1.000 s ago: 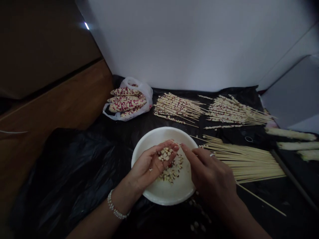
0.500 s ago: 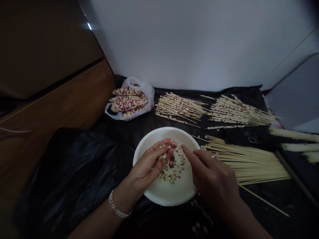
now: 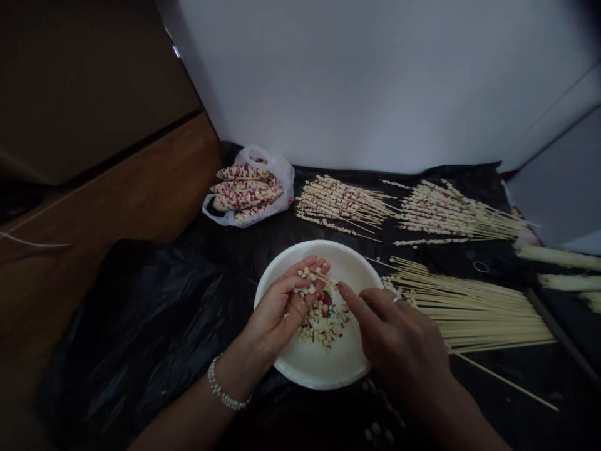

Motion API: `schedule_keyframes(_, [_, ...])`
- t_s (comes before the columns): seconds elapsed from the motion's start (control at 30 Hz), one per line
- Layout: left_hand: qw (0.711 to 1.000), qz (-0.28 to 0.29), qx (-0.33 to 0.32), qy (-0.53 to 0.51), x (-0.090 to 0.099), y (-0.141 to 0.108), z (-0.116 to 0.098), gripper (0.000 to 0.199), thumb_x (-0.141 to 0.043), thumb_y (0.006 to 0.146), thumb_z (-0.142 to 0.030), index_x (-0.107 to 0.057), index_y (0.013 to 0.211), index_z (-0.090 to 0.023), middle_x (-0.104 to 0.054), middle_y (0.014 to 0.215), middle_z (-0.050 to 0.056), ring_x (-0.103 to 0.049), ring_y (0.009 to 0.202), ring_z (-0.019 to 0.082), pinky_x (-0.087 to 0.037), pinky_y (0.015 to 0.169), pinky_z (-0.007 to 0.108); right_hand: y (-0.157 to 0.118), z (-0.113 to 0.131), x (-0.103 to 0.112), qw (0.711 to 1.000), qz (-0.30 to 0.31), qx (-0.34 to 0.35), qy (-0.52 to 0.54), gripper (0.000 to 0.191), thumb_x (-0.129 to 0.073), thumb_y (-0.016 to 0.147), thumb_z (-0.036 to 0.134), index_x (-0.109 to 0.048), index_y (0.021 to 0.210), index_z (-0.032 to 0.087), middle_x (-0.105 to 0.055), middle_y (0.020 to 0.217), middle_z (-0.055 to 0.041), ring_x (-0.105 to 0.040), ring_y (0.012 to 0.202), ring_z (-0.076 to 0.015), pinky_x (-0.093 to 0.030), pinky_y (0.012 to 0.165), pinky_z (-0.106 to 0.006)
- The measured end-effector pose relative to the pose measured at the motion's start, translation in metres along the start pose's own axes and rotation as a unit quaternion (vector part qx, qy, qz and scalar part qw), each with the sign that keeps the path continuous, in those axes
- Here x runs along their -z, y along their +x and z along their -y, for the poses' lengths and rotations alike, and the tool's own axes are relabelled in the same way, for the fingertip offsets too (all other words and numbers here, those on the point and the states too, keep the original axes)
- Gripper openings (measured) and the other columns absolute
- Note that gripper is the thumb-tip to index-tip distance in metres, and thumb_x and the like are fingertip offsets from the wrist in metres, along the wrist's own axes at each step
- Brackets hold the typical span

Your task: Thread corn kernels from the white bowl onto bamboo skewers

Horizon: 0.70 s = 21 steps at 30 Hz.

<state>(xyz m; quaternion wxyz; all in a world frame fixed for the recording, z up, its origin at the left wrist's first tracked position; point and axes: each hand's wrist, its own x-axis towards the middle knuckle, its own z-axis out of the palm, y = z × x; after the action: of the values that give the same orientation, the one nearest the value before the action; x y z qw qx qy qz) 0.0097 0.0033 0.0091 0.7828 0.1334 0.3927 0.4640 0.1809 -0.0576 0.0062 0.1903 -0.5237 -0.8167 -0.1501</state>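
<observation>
Left hand (image 3: 277, 310): grip cupped, palm up, holding a small heap of pale corn kernels (image 3: 305, 283) and a thin bamboo skewer (image 3: 323, 276), with kernels threaded near its tip. Right hand (image 3: 399, 332): grip narrow, fingertips (image 3: 345, 293) pinched at the skewer's end, 1 metal ring (image 3: 398, 299) on a finger. Both hands are above a smooth white bowl (image 3: 361, 269) holding loose, irregular kernels (image 3: 323, 322), some red. A beaded bracelet (image 3: 224, 389) circles the left wrist.

On crinkled black plastic (image 3: 141, 313) beyond the bowl: 4 mottled red-and-cream cobs (image 3: 246, 191) in a thin white bag (image 3: 282, 169), and 2 bundles of kernel-studded skewers (image 3: 342, 203) (image 3: 451, 216). To the right lies a straight bundle of bare skewers (image 3: 479, 310).
</observation>
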Motion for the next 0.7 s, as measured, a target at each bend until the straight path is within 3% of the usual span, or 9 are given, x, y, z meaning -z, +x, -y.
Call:
schedule_keyframes(0.17, [0.998,0.005,-0.013,0.056,-0.0016,-0.0026,0.0018,0.044,-0.057,0.073,0.001,-0.065,0.110,-0.022,-0.067,0.115,0.005,-0.060,0.109,0.019,-0.050,0.088,0.029,0.0014,0.0000,-0.0005,1.000,0.004,0.007,-0.003,0.053,-0.045,0.075,0.001,-0.059,0.123,0.018,-0.065,0.082,-0.0063,-0.055,0.062,-0.0146,-0.037,0.051,-0.028])
schedule_keyframes(0.43, [0.998,0.001,-0.033,0.053,-0.0016,-0.0019,0.0043,0.043,-0.063,0.077,-0.009,-0.062,0.118,-0.022,-0.069,0.110,0.007,-0.064,0.102,0.018,-0.050,0.090,0.029,0.0010,0.0009,0.0002,1.000,0.001,0.003,0.003,0.051,-0.044,0.077,0.001,-0.059,0.123,0.018,-0.065,0.083,-0.0061,-0.056,0.062,-0.0155,-0.038,0.052,-0.030])
schedule_keyframes(0.7, [0.999,0.004,-0.012,0.049,0.0025,-0.0014,0.0052,0.027,-0.066,0.076,-0.010,-0.068,0.103,-0.017,-0.071,0.095,0.005,-0.066,0.088,0.012,-0.052,0.083,0.020,0.0016,0.0006,0.0004,1.000,-0.003,-0.008,-0.011,0.051,-0.047,0.076,0.003,-0.059,0.123,0.020,-0.066,0.086,-0.0057,-0.057,0.068,-0.0149,-0.039,0.056,-0.027])
